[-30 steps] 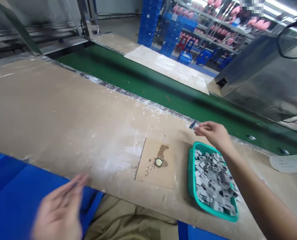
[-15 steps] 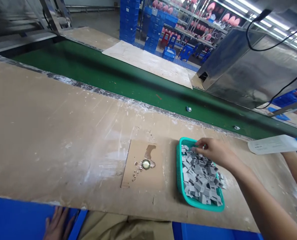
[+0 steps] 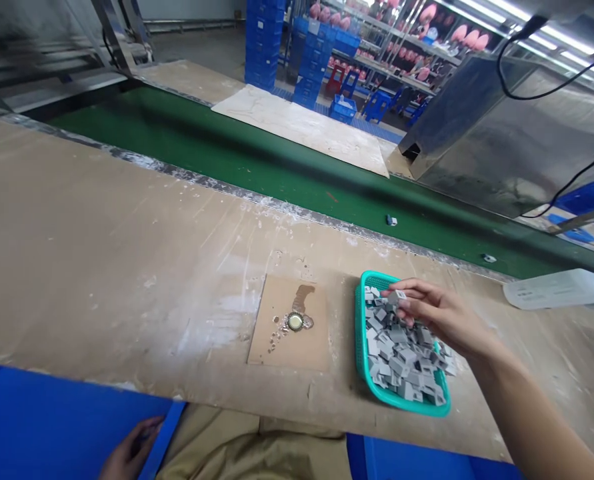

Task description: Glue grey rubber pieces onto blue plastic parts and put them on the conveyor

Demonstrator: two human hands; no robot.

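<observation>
My right hand (image 3: 431, 312) is over a green plastic basket (image 3: 359, 353), pinching one small grey plastic piece (image 3: 397, 299) between thumb and fingers. Many similar grey pieces (image 3: 401, 353) fill the basket in a loose heap, some sticking out past its right rim. At the bottom left, my left hand (image 3: 133, 452) is low beside the raised edge of a blue bin (image 3: 67, 420). Its fingers are loosely bent with a gap at the thumb, and no object shows in them. Left of the basket, a small round metal cap (image 3: 295, 321) sits on a wet-spotted cardboard square (image 3: 314, 350).
Behind the worktable (image 3: 127, 267) runs a green conveyor belt (image 3: 277, 167) carrying two small pieces (image 3: 391, 220). A translucent bottle (image 3: 551, 289) lies at the right. A metal housing (image 3: 517, 133) covers part of the belt. Blue crates (image 3: 261, 47) are stacked beyond.
My right hand has lifted a grey piece from the heap. My left hand's fingers, earlier stretched out, are now bent. Another arm by the bottle has left the view. The view has shifted slightly.
</observation>
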